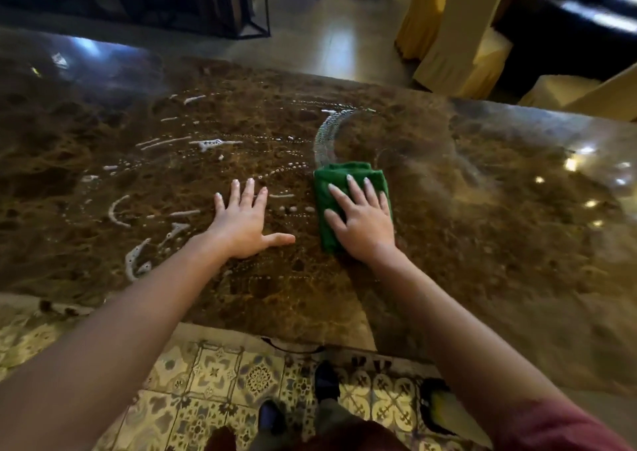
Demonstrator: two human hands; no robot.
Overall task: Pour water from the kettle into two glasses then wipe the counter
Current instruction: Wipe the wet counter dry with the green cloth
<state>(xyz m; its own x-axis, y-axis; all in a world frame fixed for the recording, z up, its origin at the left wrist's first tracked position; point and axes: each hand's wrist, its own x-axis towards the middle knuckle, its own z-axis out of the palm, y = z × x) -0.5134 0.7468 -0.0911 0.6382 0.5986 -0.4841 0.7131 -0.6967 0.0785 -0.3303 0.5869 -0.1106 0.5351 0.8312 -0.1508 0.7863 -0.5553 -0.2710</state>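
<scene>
While my right hand (362, 223) presses the green cloth (331, 205) flat-fingered, left hand (246, 223) splayed on the worktop (482, 209), water streaks (206, 143) remain leftward; pouring looks done.

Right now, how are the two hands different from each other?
The right hand presses flat on a folded green cloth, while the left hand rests bare on the brown marble counter. The left hand has water streaks and droplets around it; by the right hand, the counter to its right looks wiped. The left thumb sticks out wide; the right thumb stays closer in. Both are open, palms down, fingers spread.
</scene>
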